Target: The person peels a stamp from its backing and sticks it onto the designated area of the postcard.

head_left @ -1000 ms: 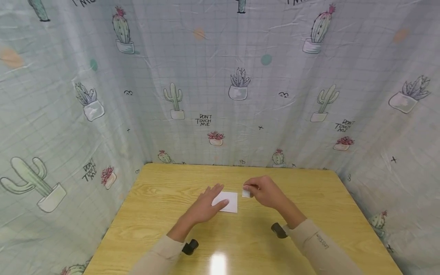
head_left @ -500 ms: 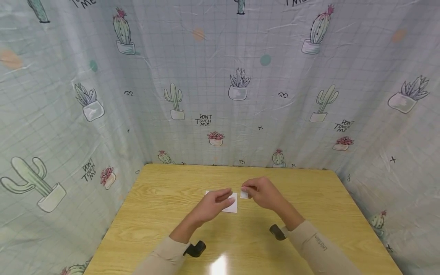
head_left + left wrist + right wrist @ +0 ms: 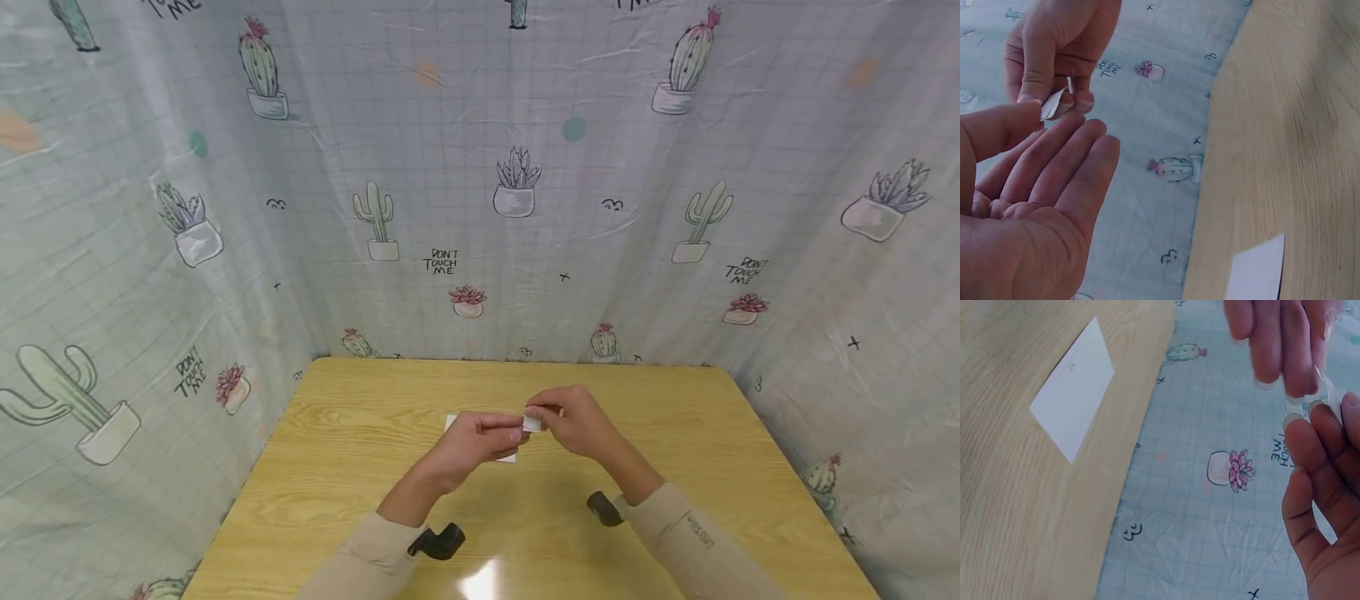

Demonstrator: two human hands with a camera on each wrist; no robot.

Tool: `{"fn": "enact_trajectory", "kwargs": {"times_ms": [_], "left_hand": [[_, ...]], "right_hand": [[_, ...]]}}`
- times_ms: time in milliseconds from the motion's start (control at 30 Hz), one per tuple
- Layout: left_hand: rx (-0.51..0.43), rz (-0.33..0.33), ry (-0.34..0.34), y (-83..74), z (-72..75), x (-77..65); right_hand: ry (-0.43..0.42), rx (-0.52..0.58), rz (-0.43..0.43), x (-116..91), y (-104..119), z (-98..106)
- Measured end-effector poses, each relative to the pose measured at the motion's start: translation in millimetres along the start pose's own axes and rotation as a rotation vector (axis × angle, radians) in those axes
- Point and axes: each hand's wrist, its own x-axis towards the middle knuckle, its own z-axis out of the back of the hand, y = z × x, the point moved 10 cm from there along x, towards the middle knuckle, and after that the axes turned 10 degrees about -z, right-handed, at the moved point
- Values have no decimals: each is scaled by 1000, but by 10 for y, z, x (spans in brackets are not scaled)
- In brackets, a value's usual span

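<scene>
In the head view my right hand [image 3: 572, 421] pinches a small white piece [image 3: 532, 423] between thumb and fingers. It looks like folded paper in the left wrist view, a thin white piece [image 3: 1054, 104] with a bent edge; part of it is hidden by the fingers. From the left comes my left hand [image 3: 468, 450], fingers nearly straight, its thumb and fingertips right at the piece's lower edge. Below, a white card [image 3: 1075, 390] with a small faint mark lies flat on the table, partly covered by the left hand in the head view.
The light wooden table [image 3: 360, 467] ends at a curtain [image 3: 480, 167] printed with cacti, which hangs behind and on both sides. Each wrist carries a black camera, such as the left wrist camera [image 3: 442, 542].
My left hand has left its place over the card and moved right and up to the small white piece. The right hand, still pinching that piece, has shifted slightly left.
</scene>
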Motion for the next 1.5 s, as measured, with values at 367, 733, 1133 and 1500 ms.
{"fn": "enact_trajectory", "kwargs": {"times_ms": [367,733,1133,1500], "left_hand": [[-75,15,-67,0,-90,96],[-72,7,-130,27,-56,79],[-6,-32,-209,-23,8,68],[61,-55,-248,-72,7,74]], "right_hand": [[-70,30,10,-89,-13,93],[-118,63,20,-112,-11,57],[-430,-162,366,-334,298,142],[-420,-473,474,-457,420,-18]]}}
